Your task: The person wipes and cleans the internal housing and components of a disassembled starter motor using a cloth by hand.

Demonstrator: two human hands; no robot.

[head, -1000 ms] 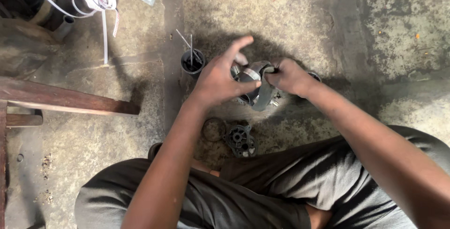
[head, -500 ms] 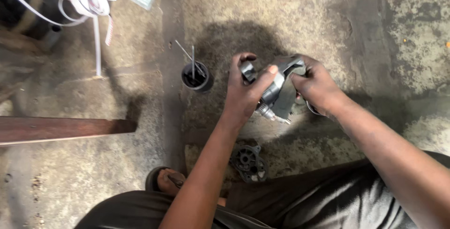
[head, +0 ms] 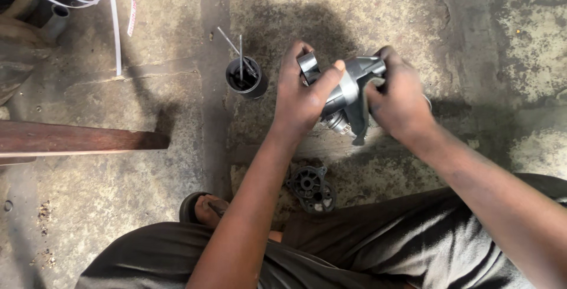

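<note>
Floor: stained, cracked grey concrete floor point(head: 366, 11) lay under you, a brown wooden plank point(head: 77, 140) at nine o'clock.
Left hand: your left hand point(head: 304, 97) was closed around the grey cast-metal motor housing point(head: 348, 97), thumb across its top.
Right hand: your right hand point(head: 398, 100) gripped the housing's three o'clock side, fingers curled tight.
Loose part: a black round end cover point(head: 311, 188) rested apart at six o'clock.
Cup: a small black cup holding thin metal rods point(head: 245, 76) stood at nine o'clock.
Progress: judged partway; cover off, housing in hand above the floor.

Stained, cracked concrete floor point(head: 147, 165) in daylight, with a wooden plank point(head: 77, 139) at left.
</note>
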